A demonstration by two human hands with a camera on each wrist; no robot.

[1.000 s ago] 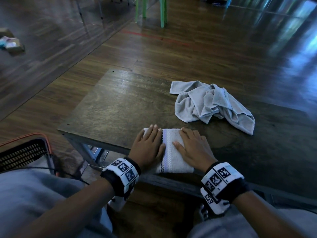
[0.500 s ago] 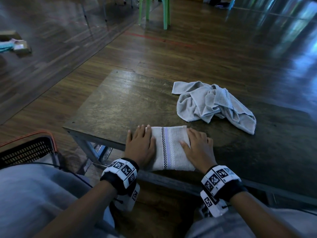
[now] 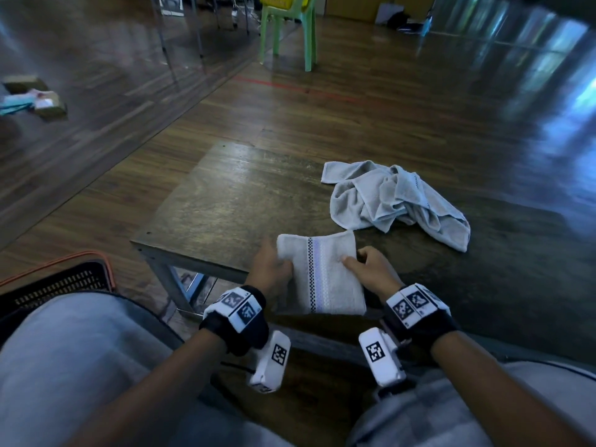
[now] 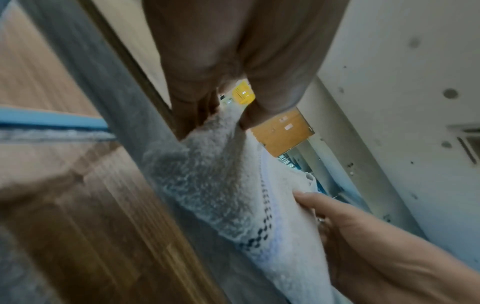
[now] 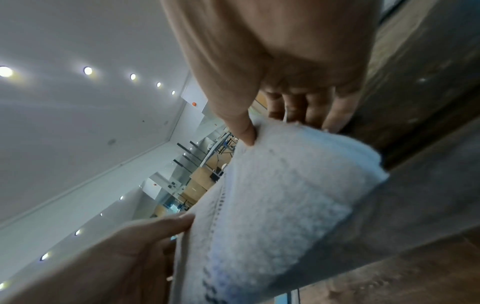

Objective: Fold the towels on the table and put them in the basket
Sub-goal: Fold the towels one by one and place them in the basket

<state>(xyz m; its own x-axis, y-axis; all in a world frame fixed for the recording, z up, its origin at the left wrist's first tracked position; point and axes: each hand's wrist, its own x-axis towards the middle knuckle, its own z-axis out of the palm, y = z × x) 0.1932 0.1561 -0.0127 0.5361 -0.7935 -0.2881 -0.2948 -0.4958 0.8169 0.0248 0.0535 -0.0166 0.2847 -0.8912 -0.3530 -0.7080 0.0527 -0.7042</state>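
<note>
A folded white towel with a checkered and lilac stripe is at the near edge of the dark wooden table. My left hand grips its left side, thumb on top and fingers beneath, as the left wrist view shows on the towel. My right hand pinches its right side, thumb on the towel and fingers under it. A crumpled grey towel lies farther back on the table. The black basket with an orange rim sits on the floor at my left.
My knees in grey trousers fill the foreground under the table edge. A green plastic chair stands on the wooden floor beyond the table. Small boxes lie on the floor far left.
Both hands lay flat, pressing on the folded towel; now they have slid to its sides and taken hold of it, thumbs on top. The head view has tilted up a little.
</note>
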